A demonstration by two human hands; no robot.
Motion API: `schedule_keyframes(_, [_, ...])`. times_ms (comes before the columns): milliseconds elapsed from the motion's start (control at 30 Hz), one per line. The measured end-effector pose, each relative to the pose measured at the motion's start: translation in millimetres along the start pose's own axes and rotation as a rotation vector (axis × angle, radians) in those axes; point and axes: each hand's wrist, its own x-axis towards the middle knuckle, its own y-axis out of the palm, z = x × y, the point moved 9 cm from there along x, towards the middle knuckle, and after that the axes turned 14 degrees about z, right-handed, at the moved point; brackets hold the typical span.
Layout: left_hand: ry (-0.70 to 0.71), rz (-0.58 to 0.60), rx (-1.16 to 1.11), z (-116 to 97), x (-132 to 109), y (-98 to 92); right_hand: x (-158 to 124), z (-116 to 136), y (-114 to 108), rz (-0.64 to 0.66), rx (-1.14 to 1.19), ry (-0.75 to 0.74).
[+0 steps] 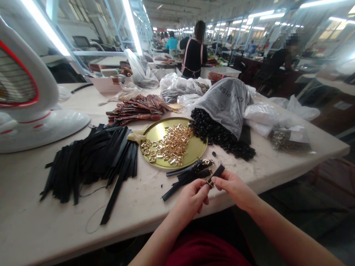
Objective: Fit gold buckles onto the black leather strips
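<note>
Near the table's front edge, my left hand point(195, 193) pinches a small gold buckle point(210, 182). My right hand point(231, 184) grips a short black strap point(218, 171) that meets the buckle; how the two are joined is hidden by my fingers. Just beyond my hands lies a small pile of black straps with gold buckles point(191, 173). A round gold tray point(151, 129) behind it holds a heap of loose gold buckles point(176, 142). To the left spreads a large bundle of black strips point(91, 159), one strip jutting toward the front edge.
Small black pieces point(222, 138) spill from a printed plastic bag point(224, 99) right of the tray. Brown strips point(138, 109) lie behind it. A white fan point(41, 122) stands at left. Clear bags point(290, 138) rest at right. A person point(194, 53) in an apron stands farther back.
</note>
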Motion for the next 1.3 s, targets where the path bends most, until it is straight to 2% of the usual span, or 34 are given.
schedule_keyframes(167, [0.029,-0.020,0.020,-3,1,-3.4,4,8,4,-0.011,-0.082,-0.048])
schedule_keyframes(367, [-0.008,-0.036,0.050,6,2,-4.9,0,11,6,-0.049,-0.119,-0.108])
schedule_keyframes(533, [-0.006,0.000,-0.003,7,1,0.0,-3,-8,11,-0.028,0.138,-0.006])
schedule_keyframes(600, [-0.037,-0.020,-0.029,8,0,-0.8,-4,-13,12,-0.026,0.245,0.008])
schedule_keyframes(667, [-0.066,-0.044,-0.052,10,-2,-1.6,-5,-15,9,-0.048,0.256,0.010])
schedule_keyframes(767, [-0.082,-0.059,-0.074,13,-2,-0.7,-9,-7,5,-0.084,0.052,-0.010])
schedule_keyframes(867, [-0.096,-0.069,-0.036,17,-1,-0.4,-19,15,4,-0.145,-0.397,-0.108])
schedule_keyframes(967, [-0.081,-0.089,0.058,19,1,-3.3,-32,41,23,-0.159,-0.897,-0.326])
schedule_keyframes(1033, [-0.056,-0.110,0.115,18,1,-6.7,-39,46,39,-0.129,-1.112,-0.437])
schedule_keyframes(1100, [-0.045,-0.140,0.165,18,0,-11.0,-42,44,46,-0.113,-1.201,-0.477])
schedule_keyframes(1167, [-0.049,-0.168,0.201,19,-1,-15.0,-41,42,47,-0.108,-1.190,-0.476])
schedule_keyframes(1300, [-0.035,-0.183,0.182,19,0,-18.3,-32,41,41,-0.069,-0.934,-0.459])
